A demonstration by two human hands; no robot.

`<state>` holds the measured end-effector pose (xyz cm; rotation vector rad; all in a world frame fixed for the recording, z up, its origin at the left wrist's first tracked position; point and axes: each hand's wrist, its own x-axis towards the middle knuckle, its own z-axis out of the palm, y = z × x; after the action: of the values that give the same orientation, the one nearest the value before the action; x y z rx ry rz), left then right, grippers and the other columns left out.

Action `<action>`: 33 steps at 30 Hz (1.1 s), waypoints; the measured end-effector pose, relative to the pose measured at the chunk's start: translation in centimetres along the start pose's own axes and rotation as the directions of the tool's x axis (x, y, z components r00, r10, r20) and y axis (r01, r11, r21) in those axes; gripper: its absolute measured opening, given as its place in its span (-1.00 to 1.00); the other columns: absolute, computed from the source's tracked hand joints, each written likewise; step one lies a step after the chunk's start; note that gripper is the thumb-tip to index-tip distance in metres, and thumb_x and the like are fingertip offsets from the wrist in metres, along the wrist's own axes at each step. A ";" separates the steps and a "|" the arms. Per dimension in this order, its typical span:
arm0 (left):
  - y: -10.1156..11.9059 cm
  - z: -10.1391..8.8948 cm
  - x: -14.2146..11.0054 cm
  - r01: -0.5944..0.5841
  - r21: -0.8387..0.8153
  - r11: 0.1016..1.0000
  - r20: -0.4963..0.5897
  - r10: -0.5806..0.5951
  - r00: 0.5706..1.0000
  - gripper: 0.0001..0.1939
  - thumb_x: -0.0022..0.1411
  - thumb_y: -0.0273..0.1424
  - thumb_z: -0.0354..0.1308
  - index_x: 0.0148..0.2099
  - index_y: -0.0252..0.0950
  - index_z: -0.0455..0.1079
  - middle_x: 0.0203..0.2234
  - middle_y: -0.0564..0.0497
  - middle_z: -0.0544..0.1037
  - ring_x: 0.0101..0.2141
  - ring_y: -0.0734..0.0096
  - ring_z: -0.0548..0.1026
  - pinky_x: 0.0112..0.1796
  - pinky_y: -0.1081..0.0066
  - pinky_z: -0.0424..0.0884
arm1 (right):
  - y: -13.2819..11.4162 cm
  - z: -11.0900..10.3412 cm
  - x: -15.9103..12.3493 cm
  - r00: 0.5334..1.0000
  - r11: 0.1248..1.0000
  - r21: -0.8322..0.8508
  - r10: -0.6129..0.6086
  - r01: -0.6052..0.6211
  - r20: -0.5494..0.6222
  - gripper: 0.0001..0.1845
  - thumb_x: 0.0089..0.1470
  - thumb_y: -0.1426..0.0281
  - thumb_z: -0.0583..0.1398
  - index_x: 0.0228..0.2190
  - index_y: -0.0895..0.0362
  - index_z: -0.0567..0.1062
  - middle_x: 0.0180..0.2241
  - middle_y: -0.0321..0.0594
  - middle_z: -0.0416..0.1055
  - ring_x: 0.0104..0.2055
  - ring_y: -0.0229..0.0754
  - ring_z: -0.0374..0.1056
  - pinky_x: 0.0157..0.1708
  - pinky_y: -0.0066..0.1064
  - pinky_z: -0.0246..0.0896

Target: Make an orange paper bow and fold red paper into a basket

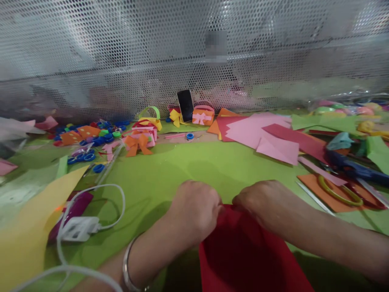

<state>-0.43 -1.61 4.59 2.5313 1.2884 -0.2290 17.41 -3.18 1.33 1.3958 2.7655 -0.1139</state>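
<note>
A sheet of red paper (243, 251) spans the space between my hands, its lower part running out of the bottom of the view. My left hand (197, 205) is closed on the sheet's far left edge, fingers curled under. Close beside it, my right hand (263, 198) grips the same far edge with bent fingers. Fingertips of both hands are mostly hidden behind the knuckles. Below them lies the green tabletop (170, 166).
A white charger (80, 228) with a cable lies left, beside yellow paper (27, 231). Small paper bags (203, 117) and a phone (185, 105) stand by the perforated metal screen (152, 48). Pink paper sheets (255, 129), yellow-handled scissors (337, 192) and a dark blue tool (355, 164) lie right.
</note>
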 end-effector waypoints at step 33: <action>1.3 0.1 1.5 0.007 0.231 0.973 -0.020 -0.002 1.000 -0.73 0.10 -0.61 -0.01 -0.41 -0.33 0.52 -0.47 -0.14 0.61 -0.42 0.20 0.56 -0.42 0.34 0.36 | 0.2 -1.8 1.8 0.998 0.992 -0.118 -0.030 0.037 0.063 -0.81 -0.05 0.62 0.23 -0.57 0.14 0.53 -0.57 -0.25 0.51 -0.53 -0.20 0.42 -0.62 -0.41 -0.24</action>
<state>1.54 -1.23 4.34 2.7296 1.3452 -0.3757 16.49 -1.49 2.96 1.2956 2.6979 0.0082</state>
